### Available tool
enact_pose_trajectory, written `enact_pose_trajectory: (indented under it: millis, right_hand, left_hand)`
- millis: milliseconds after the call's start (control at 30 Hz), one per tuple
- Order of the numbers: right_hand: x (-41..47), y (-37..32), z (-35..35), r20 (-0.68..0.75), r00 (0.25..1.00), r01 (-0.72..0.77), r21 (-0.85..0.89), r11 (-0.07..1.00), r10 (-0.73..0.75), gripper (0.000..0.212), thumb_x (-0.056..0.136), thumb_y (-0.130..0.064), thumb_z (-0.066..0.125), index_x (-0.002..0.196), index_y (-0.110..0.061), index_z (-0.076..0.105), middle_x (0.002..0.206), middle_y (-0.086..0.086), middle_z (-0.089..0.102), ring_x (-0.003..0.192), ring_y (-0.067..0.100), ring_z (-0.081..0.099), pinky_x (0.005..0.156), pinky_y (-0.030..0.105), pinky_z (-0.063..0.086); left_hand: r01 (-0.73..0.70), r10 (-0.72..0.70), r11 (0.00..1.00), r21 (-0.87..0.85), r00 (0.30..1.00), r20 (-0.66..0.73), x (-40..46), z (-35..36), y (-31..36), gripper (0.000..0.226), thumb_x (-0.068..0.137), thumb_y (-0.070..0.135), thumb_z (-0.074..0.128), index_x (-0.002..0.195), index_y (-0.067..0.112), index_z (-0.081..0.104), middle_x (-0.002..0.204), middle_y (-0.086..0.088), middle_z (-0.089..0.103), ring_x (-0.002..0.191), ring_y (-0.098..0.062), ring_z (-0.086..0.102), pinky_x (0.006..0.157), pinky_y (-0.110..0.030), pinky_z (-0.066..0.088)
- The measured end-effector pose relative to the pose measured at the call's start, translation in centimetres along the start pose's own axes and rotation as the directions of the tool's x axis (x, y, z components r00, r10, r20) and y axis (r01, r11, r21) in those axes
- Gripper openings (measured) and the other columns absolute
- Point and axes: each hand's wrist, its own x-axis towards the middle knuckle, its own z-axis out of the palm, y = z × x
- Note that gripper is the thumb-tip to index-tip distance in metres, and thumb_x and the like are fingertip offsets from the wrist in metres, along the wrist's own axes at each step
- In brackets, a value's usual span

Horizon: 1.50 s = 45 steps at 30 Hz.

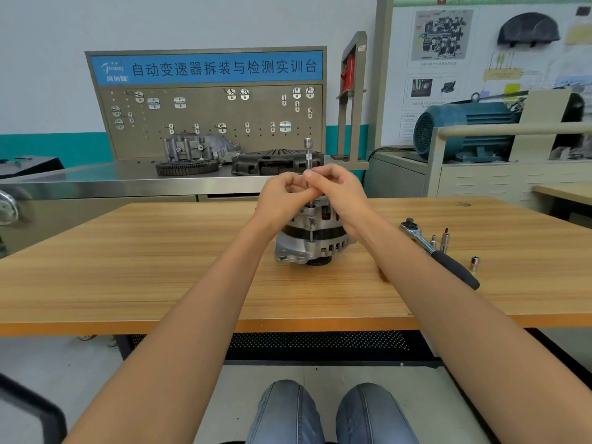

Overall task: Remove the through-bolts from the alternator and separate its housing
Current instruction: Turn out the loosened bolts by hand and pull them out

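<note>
head view: at the far left we see a steel workbench (96,184) behind our wooden table (160,267), and on it a toothed flywheel ring (187,168) with a grey cast housing (198,149) standing behind it, under a pegboard (208,113) with a blue sign. beside these lies a dark clutch pressure plate (275,161). moving to the middle, our left hand (282,197) is raised over the alternator (312,238), its fingers curled in toward the shaft of a slim extension bar (308,161); they appear to pinch it, though the exact contact is hidden by the other hand. the bar stands upright, its socket end at the top, its lower end reaching down to the top edge of the alternator, where a through-bolt (311,230) runs down the side of the casing. the alternator stands on the table near its middle, pulley side down, with its ribbed silver housing and dark centre band facing us. our right hand (339,193) sits just beside the left, touching it, thumb and fingertips closed round the same bar. further right on the table lies a ratchet wrench (435,251) with a black handle, well apart from the alternator, and near it stand a few small sockets (443,240), one socket (475,262) further out. at the far right, behind the table, a blue electric motor (464,129) sits on a grey cabinet.
</note>
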Motion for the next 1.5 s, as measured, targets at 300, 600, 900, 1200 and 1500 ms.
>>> enact_pose_trajectory:
  millis: [300, 600, 900, 1200, 1500]
  right_hand:
    - [-0.1, -0.1, -0.1, 0.075, 0.997, -0.013, -0.012, 1.0, 0.014, 0.028, 0.098, -0.024, 0.047, 0.119, -0.015, 0.063, 0.109, -0.007, 0.065, 0.098, -0.002, 0.056, 0.067, 0.004, 0.042]
    - [0.0, 0.0, 0.5, -0.007, 1.0, -0.005, -0.038, 0.999, 0.005, 0.016, 0.088, -0.029, 0.064, 0.097, -0.016, 0.06, 0.091, -0.005, 0.062, 0.087, 0.004, 0.058, 0.067, 0.015, 0.041]
    - [0.1, 0.2, -0.1, 0.077, 0.997, 0.026, -0.089, 0.996, -0.019, 0.026, 0.099, -0.027, 0.046, 0.116, -0.019, 0.064, 0.123, 0.004, 0.059, 0.114, 0.013, 0.053, 0.079, 0.013, 0.039]
    - [0.0, 0.1, 0.4, 0.016, 1.0, 0.01, -0.064, 0.998, -0.009, 0.02, 0.088, -0.034, 0.062, 0.102, -0.02, 0.061, 0.099, -0.006, 0.062, 0.093, 0.002, 0.056, 0.07, 0.016, 0.039]
    - [0.1, 0.2, 0.2, 0.075, 0.997, 0.002, -0.094, 0.996, 0.005, 0.023, 0.099, -0.026, 0.044, 0.111, -0.021, 0.064, 0.116, -0.002, 0.062, 0.103, 0.003, 0.053, 0.072, 0.014, 0.036]
  left_hand:
    - [-0.01, 0.016, 0.997, -0.071, 0.996, 0.086, 0.0, -1.0, -0.2, 0.011, 0.087, 0.015, 0.069, 0.084, 0.025, 0.069, 0.071, 0.018, 0.071, 0.071, 0.009, 0.064, 0.06, -0.005, 0.045]
    - [0.02, -0.02, 1.0, -0.019, 1.0, -0.013, 0.4, -0.1, -0.3, 0.018, 0.082, 0.022, 0.074, 0.081, 0.015, 0.058, 0.074, 0.004, 0.058, 0.071, -0.006, 0.057, 0.063, -0.014, 0.046]
    - [0.025, -0.019, 0.998, -0.057, 0.994, 0.106, 0.2, -1.3, 0.1, 0.01, 0.088, 0.018, 0.067, 0.083, 0.026, 0.07, 0.073, 0.021, 0.071, 0.073, 0.013, 0.063, 0.061, -0.003, 0.044]
    - [0.049, -0.048, 0.998, -0.042, 0.999, 0.025, 0.6, -0.8, -0.4, 0.016, 0.082, 0.024, 0.074, 0.085, 0.016, 0.06, 0.079, 0.004, 0.062, 0.071, -0.004, 0.058, 0.063, -0.016, 0.044]
    - [0.041, -0.04, 0.999, -0.011, 0.993, 0.115, 0.3, -1.2, -0.1, 0.01, 0.087, 0.022, 0.066, 0.084, 0.029, 0.071, 0.085, 0.017, 0.071, 0.087, 0.007, 0.063, 0.076, -0.013, 0.043]
